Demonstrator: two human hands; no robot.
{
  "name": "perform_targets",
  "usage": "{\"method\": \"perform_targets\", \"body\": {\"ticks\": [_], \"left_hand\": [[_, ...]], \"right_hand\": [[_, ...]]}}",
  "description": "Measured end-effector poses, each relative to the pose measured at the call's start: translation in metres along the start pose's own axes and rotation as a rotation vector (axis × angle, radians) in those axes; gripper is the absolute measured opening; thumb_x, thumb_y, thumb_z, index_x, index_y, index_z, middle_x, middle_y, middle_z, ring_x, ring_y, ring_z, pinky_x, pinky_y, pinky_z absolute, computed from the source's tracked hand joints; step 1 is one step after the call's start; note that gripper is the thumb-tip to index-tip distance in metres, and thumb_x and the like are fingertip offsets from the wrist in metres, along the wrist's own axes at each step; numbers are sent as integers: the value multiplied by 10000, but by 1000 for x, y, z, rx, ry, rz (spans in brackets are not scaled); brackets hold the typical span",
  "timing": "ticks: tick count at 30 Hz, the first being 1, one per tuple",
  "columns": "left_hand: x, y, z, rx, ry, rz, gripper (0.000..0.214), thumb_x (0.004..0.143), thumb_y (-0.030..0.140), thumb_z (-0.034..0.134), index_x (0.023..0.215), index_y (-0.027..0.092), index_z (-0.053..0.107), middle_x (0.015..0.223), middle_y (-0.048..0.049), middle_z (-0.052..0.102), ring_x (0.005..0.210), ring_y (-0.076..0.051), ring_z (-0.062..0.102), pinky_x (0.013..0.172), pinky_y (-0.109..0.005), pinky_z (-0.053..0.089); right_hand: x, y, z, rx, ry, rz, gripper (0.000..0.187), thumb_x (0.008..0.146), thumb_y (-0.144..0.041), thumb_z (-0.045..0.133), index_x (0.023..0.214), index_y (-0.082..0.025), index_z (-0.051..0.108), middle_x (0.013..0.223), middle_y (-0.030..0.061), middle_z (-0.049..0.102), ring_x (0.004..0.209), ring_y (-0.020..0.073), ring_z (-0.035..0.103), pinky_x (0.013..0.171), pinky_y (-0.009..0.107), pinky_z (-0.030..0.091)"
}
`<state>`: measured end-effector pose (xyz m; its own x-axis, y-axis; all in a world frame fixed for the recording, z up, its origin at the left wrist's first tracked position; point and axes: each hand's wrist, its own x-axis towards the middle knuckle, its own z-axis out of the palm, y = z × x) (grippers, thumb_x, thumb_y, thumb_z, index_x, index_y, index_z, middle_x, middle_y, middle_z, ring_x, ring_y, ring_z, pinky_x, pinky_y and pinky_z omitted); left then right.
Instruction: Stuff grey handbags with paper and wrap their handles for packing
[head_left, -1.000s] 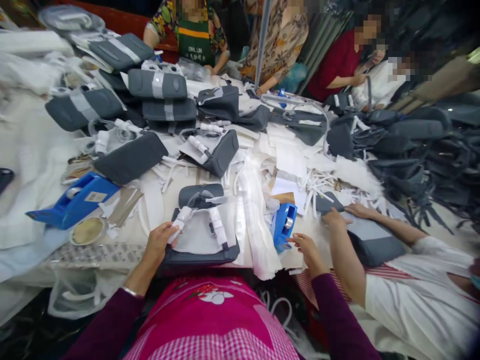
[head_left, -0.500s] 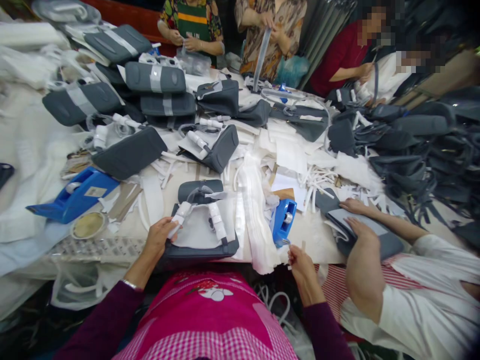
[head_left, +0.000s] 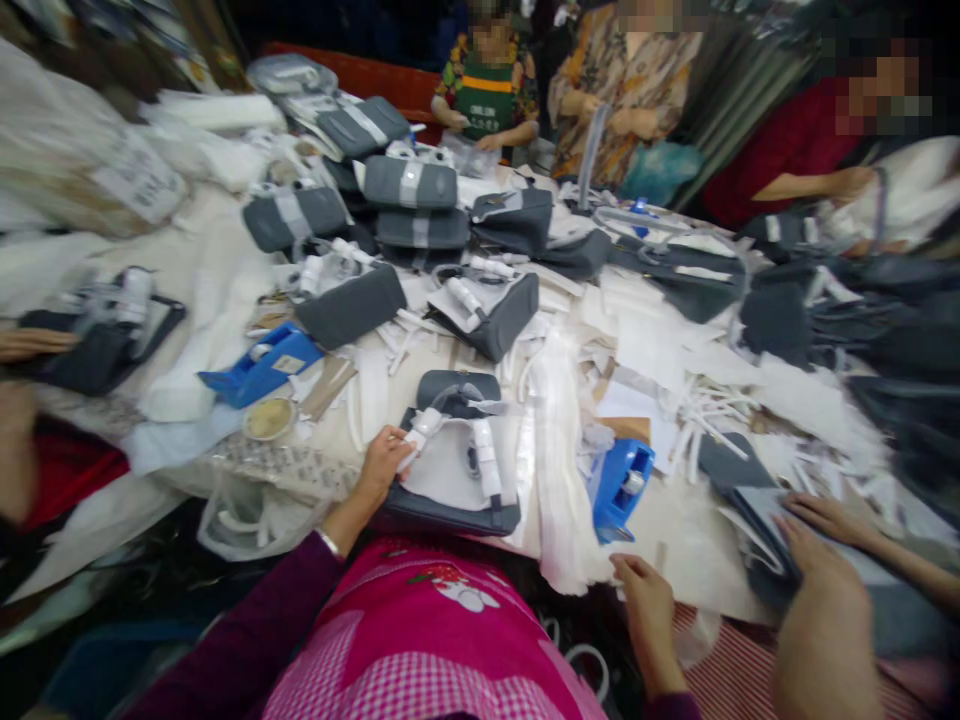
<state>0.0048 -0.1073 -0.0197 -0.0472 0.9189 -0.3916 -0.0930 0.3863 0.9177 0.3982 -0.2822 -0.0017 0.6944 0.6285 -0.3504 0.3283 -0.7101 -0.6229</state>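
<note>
My left hand (head_left: 384,458) is closed on the white-wrapped handle of a grey bag (head_left: 450,515), which lies flat at the near table edge in front of me. White paper covers the bag's front. My right hand (head_left: 646,592) hovers at the table edge just below a small blue tape dispenser (head_left: 622,485). Its fingers are curled in a pinch, and a faint pale strip shows above them; motion blur hides what it is. A pile of white foam strips (head_left: 559,470) lies between the bag and the dispenser.
A larger blue tape dispenser (head_left: 259,365) and a tape roll (head_left: 270,418) lie to the left. Stacked grey bags (head_left: 409,185) fill the far table. A co-worker's hands (head_left: 817,535) press on a grey bag (head_left: 739,480) at right. Another person's hand (head_left: 30,343) is at far left; several people stand opposite.
The view has swung left and blurred. My right hand pulled back from the small dispenser to the table edge. My left hand has kept its hold on the bag handle.
</note>
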Motion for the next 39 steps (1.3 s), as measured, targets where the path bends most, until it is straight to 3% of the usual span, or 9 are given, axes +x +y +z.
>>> {"method": "perform_targets", "body": {"ticks": [2,5,7,11,14,17,21,29,39], "left_hand": [[-2,-2,-1,18,-4,18,364,671,376,690,853,185,439,616,53,581,342,-56,441,308,-148,319],[-1,-7,-5,52,-30,71,356,714,378,655,902,200,411,654,66,572,324,-37,426,310,-134,308],[-2,-7,-6,88,-47,97,344,743,368,627,938,210,392,681,70,572,308,-36,422,307,-138,300],[-11,-1,-5,220,-25,137,371,794,364,585,1077,225,389,738,52,594,326,-55,438,332,-168,303],[-14,4,-4,362,31,211,448,822,336,570,1221,231,396,745,29,612,429,-88,499,440,-200,371],[-15,3,-3,477,81,302,519,818,239,554,1311,243,392,823,-10,643,659,-155,601,616,-247,437],[-12,-4,-3,580,95,329,364,805,201,529,1168,222,509,954,-53,653,829,-205,618,739,-295,441],[-12,-1,-4,544,81,296,166,777,193,538,938,202,579,799,-18,627,712,-171,579,688,-263,420],[-10,1,-5,368,34,149,153,792,305,563,900,201,534,589,45,531,442,-108,466,465,-214,341]], "right_hand": [[-14,-48,23,147,-151,-21,283,594,-481,636,650,-206,671,580,41,597,616,217,513,580,320,345],[-42,-137,77,382,-580,-157,254,641,-450,667,632,-197,643,557,-3,522,566,150,441,565,283,324],[-61,-190,118,432,-784,-215,250,661,-431,656,617,-187,624,525,-19,494,520,123,401,538,269,300],[-75,-248,187,343,-889,-280,227,565,-388,643,514,-179,572,476,-18,501,461,99,372,491,255,270],[-69,-256,215,269,-856,-297,203,533,-357,614,453,-184,545,443,-15,494,447,100,376,472,253,260],[-63,-255,226,197,-842,-321,183,531,-322,601,425,-186,540,434,-14,497,447,104,388,464,254,261],[-57,-252,230,105,-836,-347,172,551,-300,605,428,-186,565,427,-14,512,444,110,414,463,257,271],[-41,-233,231,-8,-843,-351,77,484,-171,671,490,-200,600,451,-15,584,463,136,495,489,258,341],[-40,-213,255,89,-679,-340,316,512,-132,661,746,-230,474,590,-21,609,608,202,592,541,280,410]]}}
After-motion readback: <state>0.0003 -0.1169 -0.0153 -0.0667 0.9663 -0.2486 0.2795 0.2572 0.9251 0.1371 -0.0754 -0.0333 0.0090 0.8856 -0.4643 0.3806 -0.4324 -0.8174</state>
